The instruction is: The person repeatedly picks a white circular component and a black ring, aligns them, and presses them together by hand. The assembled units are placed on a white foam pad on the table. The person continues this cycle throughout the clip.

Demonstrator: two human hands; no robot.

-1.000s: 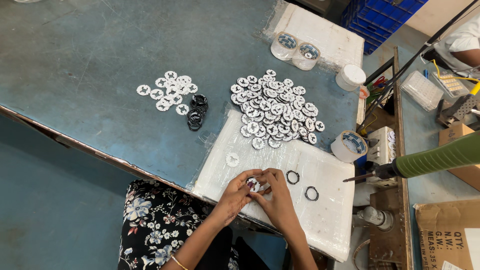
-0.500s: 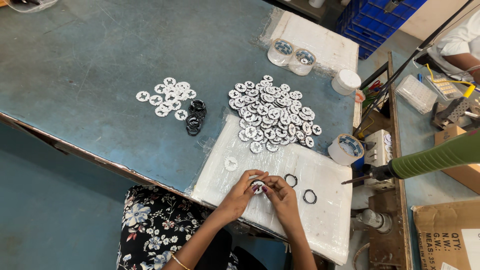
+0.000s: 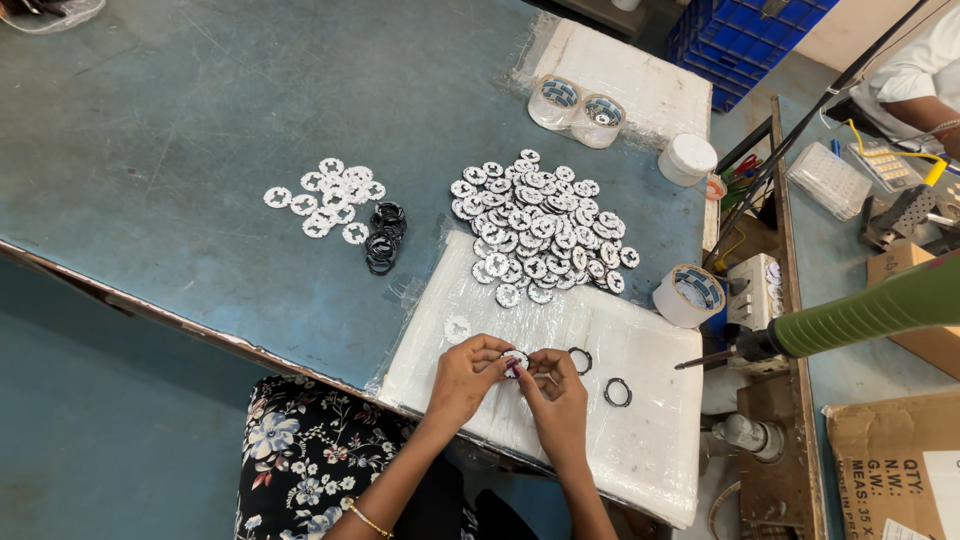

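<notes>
My left hand (image 3: 467,375) and my right hand (image 3: 553,392) meet over a white plastic-wrapped pad (image 3: 640,440) at the table's near edge. Together they pinch one small white round part (image 3: 516,361) between the fingertips. Two black rings (image 3: 580,360) (image 3: 617,392) lie on the pad just right of my right hand. A single white disc (image 3: 457,328) rests on the pad left of my left hand. A large heap of white round parts (image 3: 540,225) lies beyond the pad.
A smaller group of white discs (image 3: 325,198) and stacked black rings (image 3: 383,236) lie to the left on the blue-green table (image 3: 180,120). Tape rolls (image 3: 575,105) (image 3: 688,293), a white tub (image 3: 687,158), a green-handled tool (image 3: 860,315). Another person's arm (image 3: 925,85) at far right.
Both hands stay together on the small part over the pad, shifting only slightly. Nothing else on the table has moved.
</notes>
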